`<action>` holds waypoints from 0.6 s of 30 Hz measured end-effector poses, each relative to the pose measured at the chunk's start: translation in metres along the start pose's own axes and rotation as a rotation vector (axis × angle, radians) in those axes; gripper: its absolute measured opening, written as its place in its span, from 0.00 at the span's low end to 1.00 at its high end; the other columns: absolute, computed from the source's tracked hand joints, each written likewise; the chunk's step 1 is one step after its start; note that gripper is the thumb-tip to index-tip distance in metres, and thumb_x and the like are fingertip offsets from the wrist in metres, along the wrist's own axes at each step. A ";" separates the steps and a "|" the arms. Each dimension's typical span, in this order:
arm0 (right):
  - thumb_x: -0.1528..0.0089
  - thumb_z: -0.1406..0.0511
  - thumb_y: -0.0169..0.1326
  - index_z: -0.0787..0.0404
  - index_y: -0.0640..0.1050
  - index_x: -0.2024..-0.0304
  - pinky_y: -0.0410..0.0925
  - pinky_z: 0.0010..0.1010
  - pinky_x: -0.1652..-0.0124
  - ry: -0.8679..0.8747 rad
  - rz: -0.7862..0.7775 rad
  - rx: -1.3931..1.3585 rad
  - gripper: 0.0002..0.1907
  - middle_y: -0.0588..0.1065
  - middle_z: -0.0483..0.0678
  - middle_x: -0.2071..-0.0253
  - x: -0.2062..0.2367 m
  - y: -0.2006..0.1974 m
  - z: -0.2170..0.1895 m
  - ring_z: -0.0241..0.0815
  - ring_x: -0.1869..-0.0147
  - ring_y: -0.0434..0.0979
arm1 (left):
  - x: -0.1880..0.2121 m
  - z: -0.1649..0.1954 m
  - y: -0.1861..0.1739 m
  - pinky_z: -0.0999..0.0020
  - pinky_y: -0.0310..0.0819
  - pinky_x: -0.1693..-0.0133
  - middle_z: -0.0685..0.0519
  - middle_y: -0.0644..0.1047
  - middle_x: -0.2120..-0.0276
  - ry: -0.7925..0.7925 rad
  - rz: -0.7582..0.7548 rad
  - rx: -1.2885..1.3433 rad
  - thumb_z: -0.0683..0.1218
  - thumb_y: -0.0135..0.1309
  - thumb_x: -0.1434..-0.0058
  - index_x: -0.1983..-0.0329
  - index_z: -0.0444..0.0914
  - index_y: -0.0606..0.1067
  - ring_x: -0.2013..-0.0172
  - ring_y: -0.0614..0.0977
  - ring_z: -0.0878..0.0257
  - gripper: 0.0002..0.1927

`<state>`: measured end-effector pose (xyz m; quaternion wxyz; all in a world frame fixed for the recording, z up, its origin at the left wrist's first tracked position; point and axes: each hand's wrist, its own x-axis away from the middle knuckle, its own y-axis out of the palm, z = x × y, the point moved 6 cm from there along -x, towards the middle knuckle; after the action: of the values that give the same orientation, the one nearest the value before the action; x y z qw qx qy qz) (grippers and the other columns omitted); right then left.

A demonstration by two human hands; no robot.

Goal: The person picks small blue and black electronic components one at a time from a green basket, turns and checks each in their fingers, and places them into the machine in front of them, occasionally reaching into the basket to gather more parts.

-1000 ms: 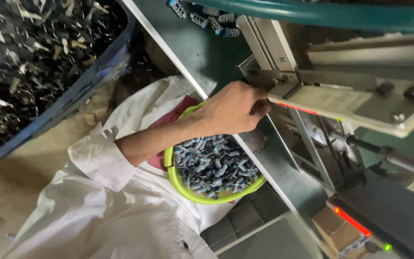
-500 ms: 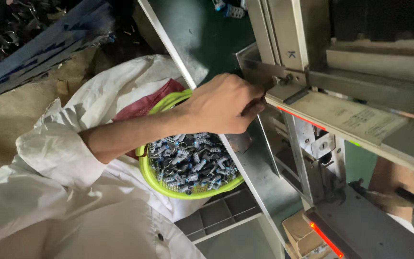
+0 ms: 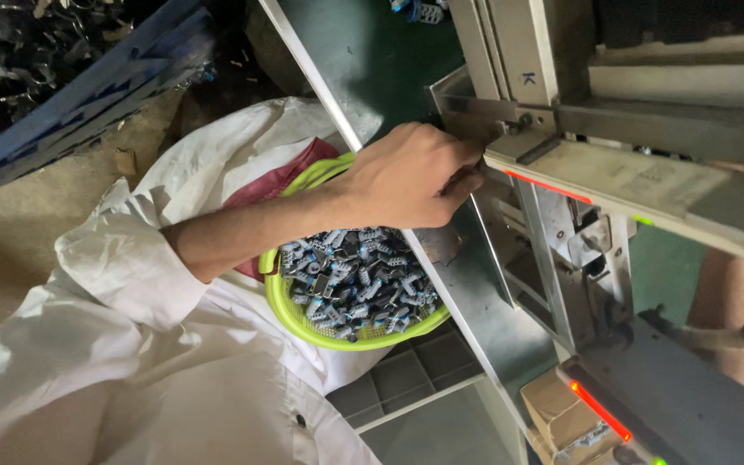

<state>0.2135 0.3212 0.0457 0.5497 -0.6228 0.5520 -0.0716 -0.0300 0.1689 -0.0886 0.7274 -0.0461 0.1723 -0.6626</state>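
Head view: left hand reaches over the green bowl of small blue-grey parts, fingers curled and pinched against the machine's metal bracket, likely feeding or seating something; what it grips is hidden. Right forearm shows at far right; its hand's state I cannot tell. Since half a second ago the hand has barely shifted, staying at the bracket; the camera dipped slightly.
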 end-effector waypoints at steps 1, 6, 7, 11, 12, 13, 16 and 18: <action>0.34 0.73 0.52 0.61 0.74 0.50 0.64 0.26 0.63 -0.005 -0.003 0.005 0.10 0.76 0.51 0.56 -0.001 0.001 -0.003 0.41 0.58 0.68 | 0.000 0.000 0.000 0.49 0.75 0.65 0.41 0.79 0.73 0.017 0.012 0.001 0.47 0.57 0.39 0.65 0.33 0.77 0.68 0.81 0.41 0.10; 0.34 0.72 0.52 0.61 0.74 0.49 0.64 0.24 0.66 -0.011 -0.005 0.028 0.10 0.76 0.50 0.57 -0.031 0.006 -0.024 0.39 0.60 0.68 | -0.005 0.001 -0.005 0.53 0.73 0.70 0.41 0.77 0.78 -0.028 0.036 0.098 0.47 0.58 0.39 0.67 0.35 0.78 0.73 0.81 0.44 0.10; 0.33 0.72 0.52 0.61 0.74 0.49 0.64 0.23 0.66 -0.011 0.003 0.033 0.10 0.76 0.50 0.57 -0.028 0.000 -0.030 0.38 0.61 0.69 | -0.007 0.004 -0.011 0.55 0.72 0.72 0.42 0.76 0.79 -0.016 0.055 0.131 0.47 0.59 0.40 0.69 0.35 0.78 0.75 0.80 0.46 0.10; 0.33 0.71 0.52 0.60 0.74 0.49 0.64 0.22 0.68 0.020 0.177 0.013 0.10 0.76 0.49 0.58 0.041 -0.054 -0.051 0.36 0.63 0.69 | -0.007 0.024 -0.067 0.66 0.62 0.74 0.48 0.71 0.78 0.091 0.450 0.339 0.45 0.58 0.33 0.71 0.34 0.71 0.79 0.72 0.59 0.14; 0.33 0.71 0.52 0.60 0.74 0.49 0.64 0.21 0.69 0.046 0.264 0.000 0.10 0.76 0.49 0.58 0.064 -0.072 -0.051 0.36 0.63 0.69 | -0.008 0.034 -0.086 0.69 0.62 0.73 0.50 0.70 0.76 0.232 0.577 0.355 0.45 0.57 0.31 0.69 0.35 0.70 0.78 0.70 0.63 0.13; 0.33 0.71 0.52 0.60 0.74 0.49 0.64 0.21 0.69 0.078 0.367 -0.022 0.10 0.76 0.49 0.58 0.087 -0.091 -0.051 0.36 0.64 0.69 | -0.012 0.041 -0.103 0.68 0.65 0.71 0.51 0.73 0.73 0.284 0.662 0.216 0.47 0.58 0.30 0.62 0.35 0.73 0.75 0.73 0.63 0.10; 0.33 0.70 0.52 0.60 0.74 0.48 0.63 0.20 0.71 0.310 0.710 -0.115 0.10 0.76 0.49 0.59 0.164 -0.135 -0.047 0.34 0.66 0.69 | -0.040 0.066 -0.129 0.59 0.68 0.71 0.51 0.79 0.72 0.574 0.807 -0.217 0.50 0.58 0.34 0.60 0.40 0.80 0.74 0.79 0.55 0.09; 0.32 0.69 0.52 0.60 0.74 0.48 0.63 0.19 0.72 0.527 0.851 -0.267 0.10 0.76 0.48 0.59 0.205 -0.126 -0.040 0.33 0.67 0.69 | -0.077 0.067 -0.118 0.60 0.73 0.69 0.50 0.81 0.67 0.610 0.454 -0.189 0.52 0.55 0.27 0.53 0.42 0.80 0.71 0.82 0.55 0.10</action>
<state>0.3404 0.1127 0.0510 0.2882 -0.3686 0.8806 0.0749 -0.1258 0.2196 0.0233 0.7635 0.1256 0.4466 -0.4493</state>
